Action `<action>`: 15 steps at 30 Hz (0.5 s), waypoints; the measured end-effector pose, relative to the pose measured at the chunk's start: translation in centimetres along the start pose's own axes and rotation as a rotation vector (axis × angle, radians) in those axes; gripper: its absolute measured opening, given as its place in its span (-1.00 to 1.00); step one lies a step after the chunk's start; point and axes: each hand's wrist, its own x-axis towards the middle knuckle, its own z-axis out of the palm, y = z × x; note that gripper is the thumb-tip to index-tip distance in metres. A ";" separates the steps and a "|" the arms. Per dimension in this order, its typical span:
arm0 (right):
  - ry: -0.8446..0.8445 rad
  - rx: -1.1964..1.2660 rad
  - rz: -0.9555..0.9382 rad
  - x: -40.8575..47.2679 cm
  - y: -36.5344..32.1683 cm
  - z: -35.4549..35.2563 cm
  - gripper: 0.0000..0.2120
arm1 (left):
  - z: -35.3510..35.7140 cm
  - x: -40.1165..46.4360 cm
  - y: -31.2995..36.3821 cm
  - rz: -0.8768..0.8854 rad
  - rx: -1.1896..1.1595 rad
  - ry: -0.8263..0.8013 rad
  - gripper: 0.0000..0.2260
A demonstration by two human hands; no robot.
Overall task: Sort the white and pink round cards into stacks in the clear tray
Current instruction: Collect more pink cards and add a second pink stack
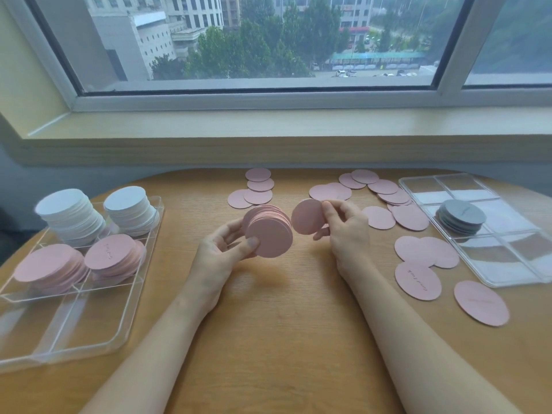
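My left hand (222,245) grips a thick stack of pink round cards (270,234) above the middle of the table. Just to its right, my right hand (343,225) pinches a single pink card (306,216) close to the stack's edge. The clear tray (89,333) lies at the left; it holds two white stacks (70,212) (130,206) at the back and two pink stacks (49,265) (115,253) in front of them. Its near compartments hold nothing. Loose pink cards (418,280) lie scattered over the table's back and right.
A second clear tray (507,264) at the right edge carries a small stack of grey round cards (461,215). More pink cards (258,186) lie at the table's back, below the window sill. The round wooden table (283,339) has bare surface between my forearms.
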 end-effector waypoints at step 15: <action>-0.475 0.308 0.091 -2.0 -0.8 1.8 -0.85 | 0.0 0.2 -0.5 0.003 0.014 0.046 -0.50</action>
